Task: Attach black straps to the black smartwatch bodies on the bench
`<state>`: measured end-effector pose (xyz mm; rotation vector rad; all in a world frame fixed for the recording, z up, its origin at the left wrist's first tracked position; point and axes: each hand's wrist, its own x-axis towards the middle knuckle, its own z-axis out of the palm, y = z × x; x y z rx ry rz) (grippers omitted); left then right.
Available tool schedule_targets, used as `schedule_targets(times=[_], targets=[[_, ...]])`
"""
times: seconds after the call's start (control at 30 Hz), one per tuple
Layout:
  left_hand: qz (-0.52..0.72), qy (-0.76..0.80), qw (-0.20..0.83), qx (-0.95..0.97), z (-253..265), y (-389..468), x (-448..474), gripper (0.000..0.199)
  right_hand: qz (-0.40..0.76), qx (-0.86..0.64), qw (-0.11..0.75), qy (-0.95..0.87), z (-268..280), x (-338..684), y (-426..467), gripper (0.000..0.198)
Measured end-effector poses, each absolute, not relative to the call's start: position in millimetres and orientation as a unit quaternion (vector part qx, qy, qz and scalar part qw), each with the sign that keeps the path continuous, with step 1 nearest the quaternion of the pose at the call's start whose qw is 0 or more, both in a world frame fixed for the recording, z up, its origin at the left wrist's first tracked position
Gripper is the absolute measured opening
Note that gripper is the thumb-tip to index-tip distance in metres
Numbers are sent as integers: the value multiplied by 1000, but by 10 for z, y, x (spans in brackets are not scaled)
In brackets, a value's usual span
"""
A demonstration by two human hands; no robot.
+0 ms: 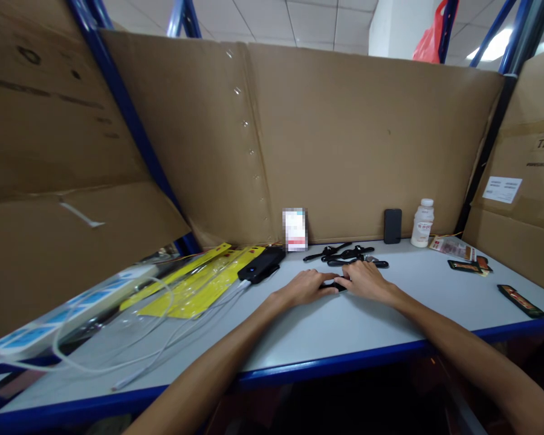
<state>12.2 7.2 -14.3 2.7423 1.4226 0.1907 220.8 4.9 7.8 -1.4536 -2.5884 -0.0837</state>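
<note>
My left hand [304, 286] and my right hand [363, 280] meet above the middle of the table. Between them lies a small, slim black item [339, 286], mostly covered by the fingers, so its kind is unclear. The left fingers close on its left end, while the bent right fingers and thumb press on its other end. Just behind the hands are several slim black pieces with wider middles [350, 252]. A long black handle-like piece [378, 264] lies closest to my right hand.
Left are a white power strip [118, 284], yellow packaging cards [226, 278], a black power bank [262, 266] and white cables [163, 347]. A lit screen [295, 230], a black upright block [392, 226] and a bottle [422, 225] stand by the cardboard wall [344, 151]. Dark packets [521, 301] lie right.
</note>
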Motion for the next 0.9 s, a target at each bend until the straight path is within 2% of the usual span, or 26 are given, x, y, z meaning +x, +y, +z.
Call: schedule_targets(times=[0.13,0.3,0.53,0.7,0.9], targets=[[60,457,19,887,-145,79,121,51,-30,-490,77,-868,74,2201,50,37],[65,456,23,887,-149,87,120,51,-46,-512,49,-857,79,2206,55,52],[52,461,18,886,-142,81,122,53,-22,-496,34,-868,101,2221,54,35],[61,458,24,887,-165,99,107,54,-11,-482,61,-874,73,2233,78,25],[53,462,21,885,-141,83,120,51,-6,-466,74,-881,79,2242,70,28]])
